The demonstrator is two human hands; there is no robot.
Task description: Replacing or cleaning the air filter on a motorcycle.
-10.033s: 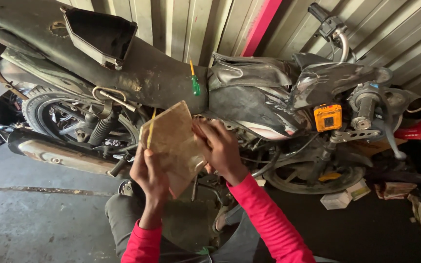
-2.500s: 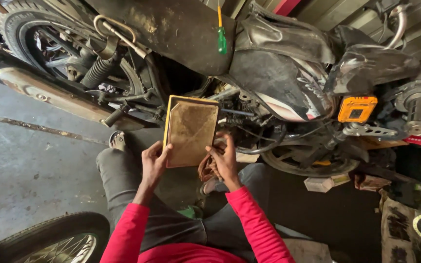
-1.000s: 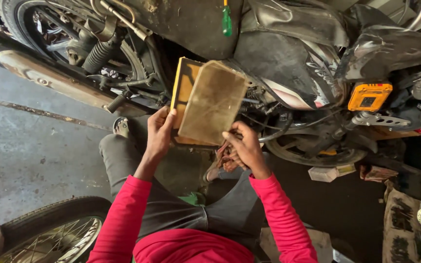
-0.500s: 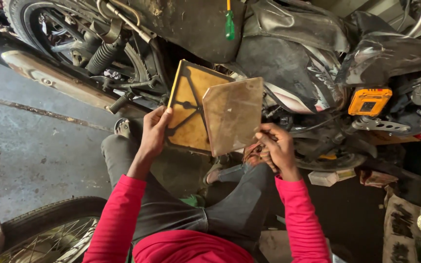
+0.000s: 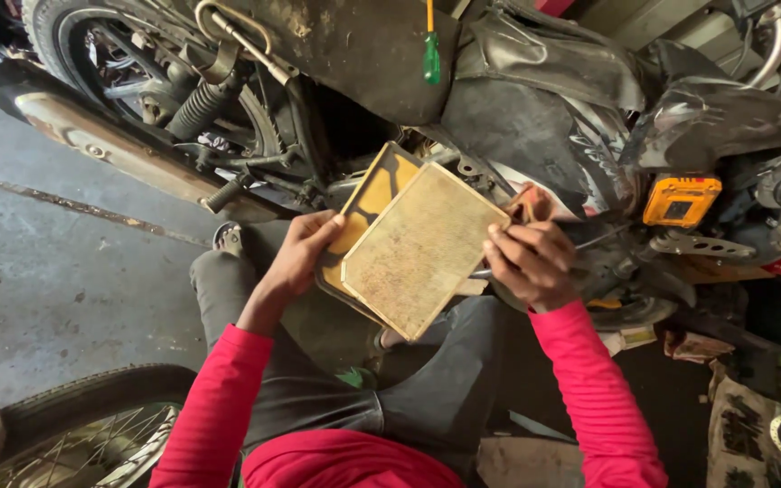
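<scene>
My left hand grips a yellow rectangular filter frame by its lower left edge. In front of it, partly covering the frame, is a dusty tan filter sheet, and my right hand pinches its right edge. Frame and sheet overlap and are tilted, held over my lap beside a dirty black motorcycle. Both arms wear red sleeves.
A green-handled screwdriver rests on the motorcycle seat. An orange box sits on the bike at right. The exhaust pipe and rear wheel are at upper left. Another wheel is at lower left on the concrete floor.
The tan sheet has come off the yellow frame: my right hand drew it to the right and then over the frame, while my left hand kept hold of the frame.
</scene>
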